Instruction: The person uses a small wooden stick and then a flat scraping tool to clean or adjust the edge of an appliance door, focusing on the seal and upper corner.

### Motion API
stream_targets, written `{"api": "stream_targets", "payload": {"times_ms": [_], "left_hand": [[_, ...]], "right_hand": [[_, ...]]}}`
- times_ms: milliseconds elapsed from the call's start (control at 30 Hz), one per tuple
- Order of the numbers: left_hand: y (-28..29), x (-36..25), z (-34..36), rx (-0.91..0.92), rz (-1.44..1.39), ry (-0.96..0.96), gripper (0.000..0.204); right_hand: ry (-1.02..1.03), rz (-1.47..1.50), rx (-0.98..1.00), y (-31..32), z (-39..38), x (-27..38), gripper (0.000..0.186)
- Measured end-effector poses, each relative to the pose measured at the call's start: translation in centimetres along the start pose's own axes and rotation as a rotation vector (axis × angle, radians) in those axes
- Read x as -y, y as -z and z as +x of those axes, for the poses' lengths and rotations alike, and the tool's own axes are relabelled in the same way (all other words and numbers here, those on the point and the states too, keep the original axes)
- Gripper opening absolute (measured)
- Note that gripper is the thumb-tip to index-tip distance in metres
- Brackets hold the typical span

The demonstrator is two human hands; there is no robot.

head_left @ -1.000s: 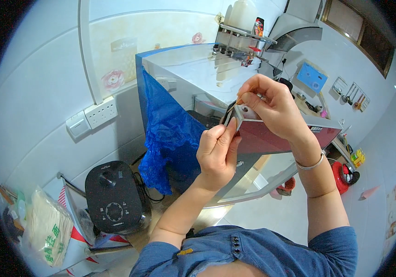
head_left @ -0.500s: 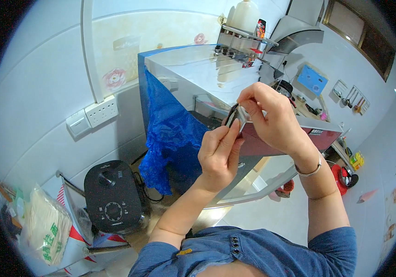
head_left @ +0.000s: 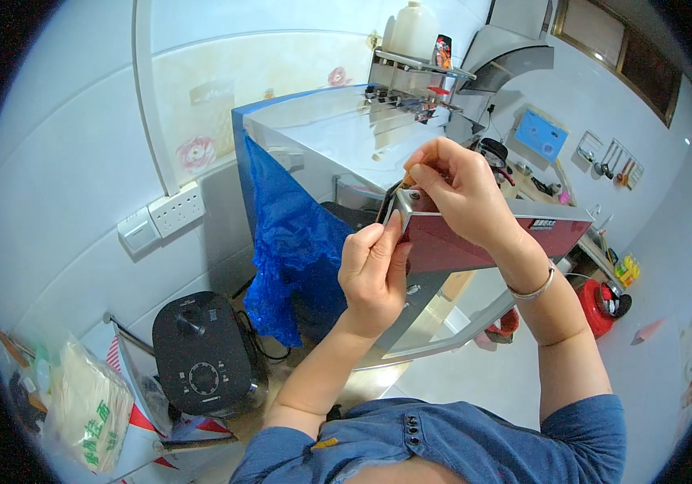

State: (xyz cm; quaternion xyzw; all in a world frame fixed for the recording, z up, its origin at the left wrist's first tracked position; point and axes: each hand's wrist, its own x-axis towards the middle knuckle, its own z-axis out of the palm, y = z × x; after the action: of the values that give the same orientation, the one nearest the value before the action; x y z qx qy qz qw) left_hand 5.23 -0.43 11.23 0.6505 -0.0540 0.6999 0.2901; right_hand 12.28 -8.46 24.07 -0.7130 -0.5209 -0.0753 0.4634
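A large appliance with a shiny metal top (head_left: 313, 133) stands before me. Its dark red front panel (head_left: 451, 250) has a metal-edged corner (head_left: 409, 203) with a small screw-like dot on top. My left hand (head_left: 374, 278) is closed, fingers and thumb pressed round the side edge of that corner. Just above it, my right hand (head_left: 460, 189) pinches a thin piece whose kind I cannot make out, beside a dark strip (head_left: 388, 205) along the edge. Blue plastic film (head_left: 285, 242) hangs crumpled down the appliance's left side.
A black appliance with a dial (head_left: 204, 355) stands at the lower left, near a bag of pale noodles (head_left: 87, 403). A socket strip (head_left: 175, 208) is on the left wall. Behind stand a rack (head_left: 426, 68) with a white jug (head_left: 414, 31) and a red pot (head_left: 596, 308).
The view has shifted slightly. My right hand has drawn a little back from the left fingers, and the metal corner with its dot now shows between the hands. The left hand keeps its grip.
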Motion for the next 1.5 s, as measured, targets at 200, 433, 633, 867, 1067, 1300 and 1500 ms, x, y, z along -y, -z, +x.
{"api": "stream_targets", "payload": {"times_ms": [200,433,633,867,1067,1300,1500], "left_hand": [[0.1,0.0,0.1,0.001,0.005,0.000,0.034],[0.1,0.0,0.0,0.001,-0.001,0.003,0.035],[0.0,0.0,0.0,-0.007,0.022,-0.003,0.038],[-0.1,0.0,-0.2,-0.012,0.003,0.004,0.037],[0.3,0.1,-0.1,0.029,0.012,0.004,0.035],[0.5,-0.2,0.0,0.045,-0.014,0.041,0.033],[0.3,-0.1,0.0,0.035,0.005,0.005,0.035]], "right_hand": [[-0.024,-0.100,0.056,-0.4,0.0,0.7,0.007],[-0.002,-0.041,0.071,0.0,0.6,0.6,0.012],[-0.173,0.019,0.133,0.1,1.6,0.5,0.017],[-0.355,0.211,0.260,0.5,1.6,0.8,0.011],[0.126,-0.090,0.016,-0.2,-0.3,-0.1,0.007],[0.526,-0.369,-0.085,-1.1,-0.7,-0.3,0.007],[0.186,-0.158,-0.096,-1.2,-0.4,-0.1,0.008]]}}
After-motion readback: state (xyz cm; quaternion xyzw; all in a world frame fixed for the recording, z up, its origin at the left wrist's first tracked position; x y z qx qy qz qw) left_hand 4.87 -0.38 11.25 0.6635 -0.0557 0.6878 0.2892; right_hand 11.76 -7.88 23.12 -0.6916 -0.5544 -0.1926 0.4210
